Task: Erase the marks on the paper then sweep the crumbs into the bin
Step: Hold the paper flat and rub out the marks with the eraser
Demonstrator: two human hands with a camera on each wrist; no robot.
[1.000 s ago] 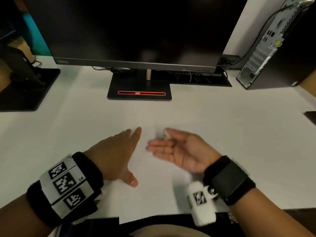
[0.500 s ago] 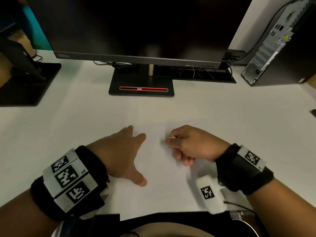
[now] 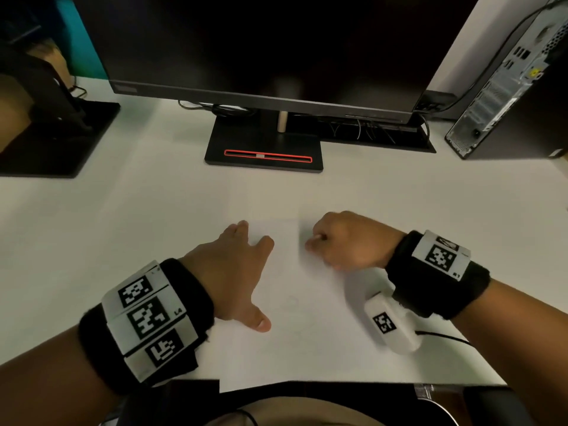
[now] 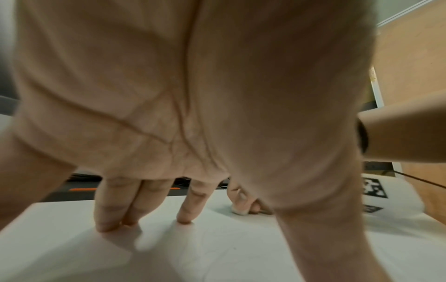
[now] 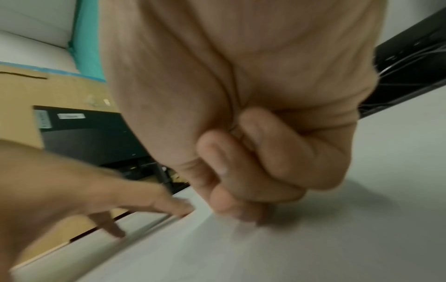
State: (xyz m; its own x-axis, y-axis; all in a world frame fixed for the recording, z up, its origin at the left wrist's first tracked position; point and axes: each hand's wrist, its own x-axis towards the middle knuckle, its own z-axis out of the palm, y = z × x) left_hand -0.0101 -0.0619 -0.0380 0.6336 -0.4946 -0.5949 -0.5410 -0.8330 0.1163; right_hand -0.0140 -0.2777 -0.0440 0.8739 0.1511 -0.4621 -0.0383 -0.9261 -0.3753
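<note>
At the far left of the head view a dark stand [image 3: 46,139] sits on the white desk [image 3: 123,226]. Next comes the left hand [image 3: 227,272], spread flat with straight fingers pressing down on the left part of the sheet of paper [image 3: 307,339], thumb pointing toward the person; it grasps nothing. The left wrist view shows its fingertips [image 4: 108,225] touching the sheet. Its wristband [image 3: 147,321] carries black-and-white coded squares and a tiny label too small to read for sure.

In the middle, behind the paper, stands a dark monitor [image 3: 261,41] on a black base [image 3: 264,149] with a red-outlined slot. A small logo on the monitor's lower left corner is too blurred to read.

Right of the left hand, the right hand [image 3: 350,241] is clenched, its thumb and fingertips pinching a small pale eraser [image 4: 239,211] against the far part of the paper. The tip is blurred in the right wrist view, which suggests rubbing is under way.

As for progress, erasing looks like the step in hand. Faint pencil marks, one a rough circle [image 3: 290,302], remain lower on the sheet, so more rubbing is probably needed. I can make out no crumbs, and no bin is in view; sweeping is all left to do.

At the far right stands a computer tower [image 3: 507,87] with a small yellow sticker, unreadable.
</note>
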